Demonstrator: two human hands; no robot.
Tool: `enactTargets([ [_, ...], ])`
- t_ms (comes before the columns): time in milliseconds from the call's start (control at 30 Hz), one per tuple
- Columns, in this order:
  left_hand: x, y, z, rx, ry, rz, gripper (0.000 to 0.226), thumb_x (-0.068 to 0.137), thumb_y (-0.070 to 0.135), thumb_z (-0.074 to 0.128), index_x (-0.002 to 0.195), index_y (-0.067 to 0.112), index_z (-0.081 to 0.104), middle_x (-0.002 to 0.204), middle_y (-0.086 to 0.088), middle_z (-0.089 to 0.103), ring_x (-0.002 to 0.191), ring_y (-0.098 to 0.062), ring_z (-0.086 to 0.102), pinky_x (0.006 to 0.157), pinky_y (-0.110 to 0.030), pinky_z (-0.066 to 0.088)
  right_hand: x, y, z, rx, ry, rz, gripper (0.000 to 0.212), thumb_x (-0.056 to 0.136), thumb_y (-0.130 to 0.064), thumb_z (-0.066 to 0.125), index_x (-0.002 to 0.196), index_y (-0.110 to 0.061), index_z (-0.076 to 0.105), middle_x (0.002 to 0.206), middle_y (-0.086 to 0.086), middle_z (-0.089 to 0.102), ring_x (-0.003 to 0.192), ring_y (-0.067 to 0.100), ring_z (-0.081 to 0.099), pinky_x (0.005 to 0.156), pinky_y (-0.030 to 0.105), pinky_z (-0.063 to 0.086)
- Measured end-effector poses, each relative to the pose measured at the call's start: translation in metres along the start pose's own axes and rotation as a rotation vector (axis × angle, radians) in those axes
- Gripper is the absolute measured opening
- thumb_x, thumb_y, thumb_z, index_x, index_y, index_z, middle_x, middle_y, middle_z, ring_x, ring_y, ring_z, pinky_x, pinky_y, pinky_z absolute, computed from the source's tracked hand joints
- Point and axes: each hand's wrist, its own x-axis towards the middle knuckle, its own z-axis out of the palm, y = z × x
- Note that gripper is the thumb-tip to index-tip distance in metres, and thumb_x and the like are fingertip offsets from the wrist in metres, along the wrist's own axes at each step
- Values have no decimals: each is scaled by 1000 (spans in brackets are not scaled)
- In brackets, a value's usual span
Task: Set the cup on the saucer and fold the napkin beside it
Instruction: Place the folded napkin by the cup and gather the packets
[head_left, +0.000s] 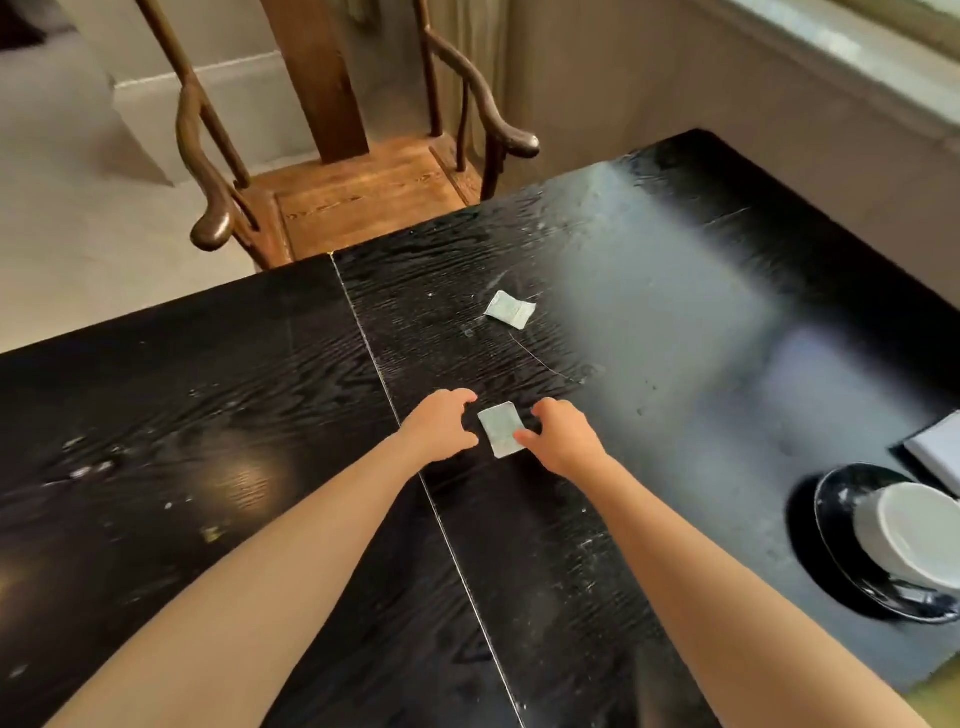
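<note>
I see the black wood-grain tabletop (208, 415) filling most of the head view, with a pale seam running diagonally across it between the two forearms. Beyond its far edge stands a wooden armchair (358, 197), seat facing the tabletop. At the right edge, the black saucer (831, 525) carries the white cup (904, 535), which sits on it tilted toward the camera; the cup is partly cut off by the frame. Just beyond the saucer lies a white rectangular object (935, 447), only partly in view, and I cannot identify it. My left hand (441, 428) rests on the tabletop with fingers loosely curled and slightly spread, just left of the napkin and gripping nothing. My right hand (561, 439) is curled likewise, its thumb touching the right edge of the napkin; I cannot tell whether it actually pinches the material. The folded napkin (500, 430), small and pale green-white, lies flat between both hands, well apart from the saucer. A second folded paper piece (510, 309) lies farther out, near the tabletop centre.
</note>
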Motion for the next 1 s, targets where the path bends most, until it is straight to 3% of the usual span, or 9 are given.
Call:
enactTargets([
  [167, 22, -7, 25, -117, 168, 25, 55, 86, 13, 60, 138, 13, 40, 134, -12, 43, 120, -27, 47, 100, -42, 43, 11, -10, 26, 25, 119, 25, 57, 81, -28, 68, 128, -6, 45, 129, 14, 44, 120, 29, 43, 93, 38, 44],
  [300, 32, -11, 27, -163, 226, 46, 45, 90, 10, 55, 134, 12, 46, 131, -12, 45, 112, -23, 53, 96, -31, 44, 20, -13, 37, 111, 131, 70, 61, 78, -14, 70, 131, -8, 40, 128, 14, 49, 119, 30, 47, 91, 38, 45],
  [400, 34, -13, 23, -253, 233, 19, 38, 91, 10, 51, 129, 13, 52, 127, -10, 51, 110, -20, 55, 91, -24, 41, 23, -15, 40, 162, 119, 94, 43, 79, -9, 65, 118, -6, 48, 117, 15, 57, 107, 31, 55, 76, 35, 44],
  [500, 33, -16, 16, -371, 197, -36, 32, 93, 16, 49, 124, 17, 58, 123, -4, 58, 109, -18, 56, 95, -33, 48, 20, -14, 37, 125, 134, 39, 25, 83, -12, 59, 107, -6, 56, 111, 13, 58, 99, 29, 56, 71, 34, 43],
  [667, 9, -10, 2, -1024, 47, -50, 33, 98, 25, 43, 121, 5, 59, 109, -11, 66, 102, -21, 64, 87, -29, 54, 11, -17, 10, 440, 112, -78, 14, 82, -19, 67, 88, -15, 55, 77, -6, 55, 64, 3, 47, 50, 9, 38],
  [733, 2, -10, 1, -1141, 31, 2, 34, 98, 30, 43, 117, 9, 62, 109, -10, 70, 101, -19, 67, 88, -30, 54, 10, -22, 2, 495, 118, -124, 20, 80, -19, 70, 87, -17, 51, 74, -10, 53, 62, 1, 48, 51, 7, 40],
  [833, 0, -10, 4, -1209, 109, -10, 29, 93, 24, 54, 117, 10, 62, 111, -11, 70, 102, -21, 67, 88, -32, 54, 15, -30, -4, 452, 142, -166, 28, 79, -21, 71, 91, -18, 46, 78, -9, 53, 65, 1, 49, 52, 14, 39],
  [1000, 6, -12, 2, -1260, 177, -69, 22, 92, 15, 55, 112, 8, 64, 102, -10, 71, 94, -20, 69, 83, -32, 56, 37, -34, -8, 439, 19, -306, 35, 76, -30, 74, 99, -17, 50, 87, -6, 55, 69, 5, 51, 60, 15, 41],
])
